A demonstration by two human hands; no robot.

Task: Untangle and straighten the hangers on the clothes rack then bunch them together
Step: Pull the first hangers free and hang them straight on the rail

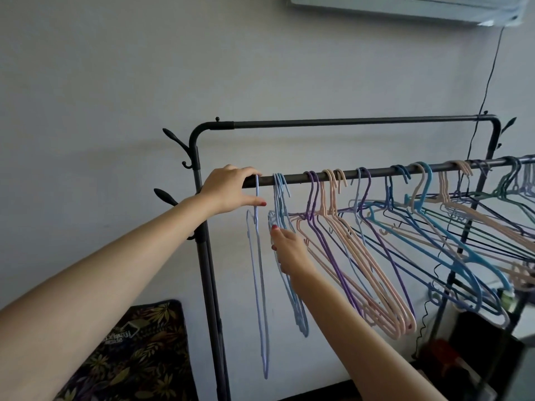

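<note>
Hanging on the dark rail of the clothes rack, the hangers run from the left end off to the right edge of view. The left hand rests on the rail near its left end, fingers curled over the top of the bar and thumb stretched out below; its grip closes on the rail itself, right beside the hook of a single pale blue hanger that hangs straight down just past the fingertips. The right hand is lower, under and a little right of the left grip, its fingers reaching into a small bunch of light blue hangers and touching their wires; whether those fingers pinch a wire or only press against it cannot be told. Just right of this hand hang purple hangers and pink hangers, tilted and crossing each other. Further right, well apart from both hands, blue hangers and more pale ones lie tangled along the rail. Behind the rack stands a grey wall; below the left arm lies a leaf-patterned cloth.
</note>
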